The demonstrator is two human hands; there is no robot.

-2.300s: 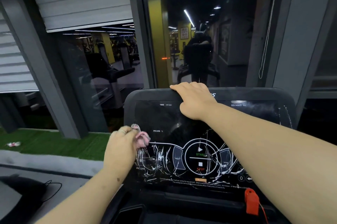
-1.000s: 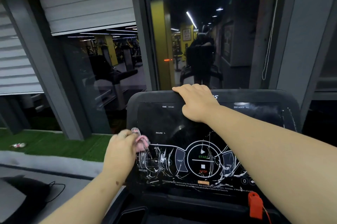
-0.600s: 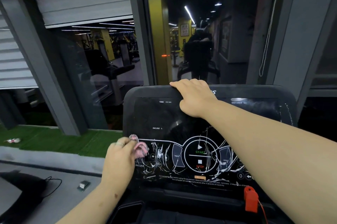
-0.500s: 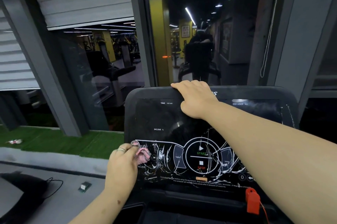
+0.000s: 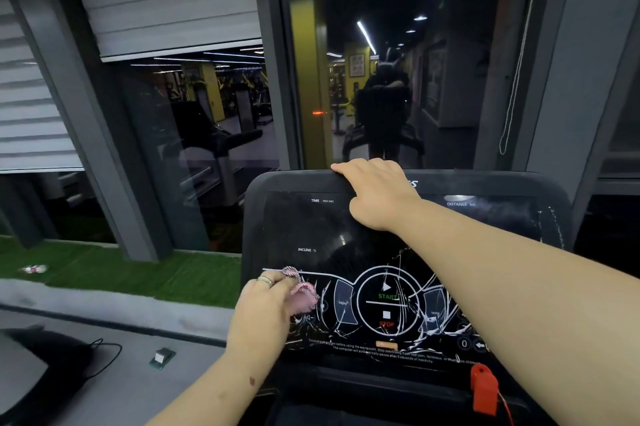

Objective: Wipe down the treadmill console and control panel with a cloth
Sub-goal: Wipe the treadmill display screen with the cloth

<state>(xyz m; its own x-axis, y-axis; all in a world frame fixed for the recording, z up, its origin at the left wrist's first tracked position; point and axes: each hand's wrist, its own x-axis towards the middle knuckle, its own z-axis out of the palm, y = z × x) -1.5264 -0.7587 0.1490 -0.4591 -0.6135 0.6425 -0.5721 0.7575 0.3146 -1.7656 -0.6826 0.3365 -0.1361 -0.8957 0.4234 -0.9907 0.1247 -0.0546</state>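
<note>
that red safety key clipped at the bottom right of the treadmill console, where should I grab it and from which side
Pinch the red safety key by its upper body, coming from above and in front. It stands upright on the ledge below the control panel, top end free, and its cord trails off the lower right, so avoid that side. The right hand, resting on the console top, seems nearest.

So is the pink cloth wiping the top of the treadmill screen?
No, the left hand presses the pink cloth low on the console, left of START.
</note>
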